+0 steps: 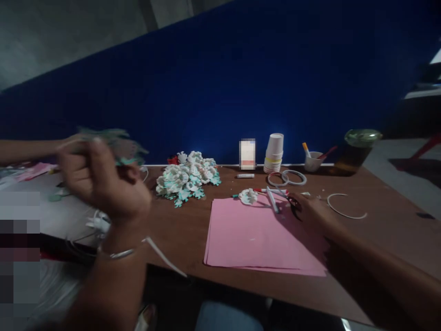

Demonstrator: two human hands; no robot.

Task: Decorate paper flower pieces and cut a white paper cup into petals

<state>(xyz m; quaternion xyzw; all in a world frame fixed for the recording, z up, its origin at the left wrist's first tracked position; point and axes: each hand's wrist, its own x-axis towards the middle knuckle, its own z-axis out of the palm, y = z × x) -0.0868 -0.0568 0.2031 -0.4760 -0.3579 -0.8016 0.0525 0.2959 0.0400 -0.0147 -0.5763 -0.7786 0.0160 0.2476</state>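
Note:
My left hand (98, 179), with a bangle at the wrist, is raised at the left with its fingers curled. It appears closed on a blurred green-and-white paper cutout (129, 149). Low over the right edge of the pink paper sheets (255, 234), my right hand (305, 207) is beside a white marker (273, 200) and a red-ended marker (280, 191). Its fingers are dark and smeared, so their grip cannot be made out. A white paper flower (248, 196) lies at the sheets' back edge. Left of them is a heap of white-and-green paper flowers (189, 177).
Another person's forearm (31, 151) reaches in from the left. Along the back stand stacked paper cups (274, 154), a cup with pens (313, 162) and a bottle of dark liquid (356, 154). White rings (294, 177) and a curved white strip (339, 211) lie at the right.

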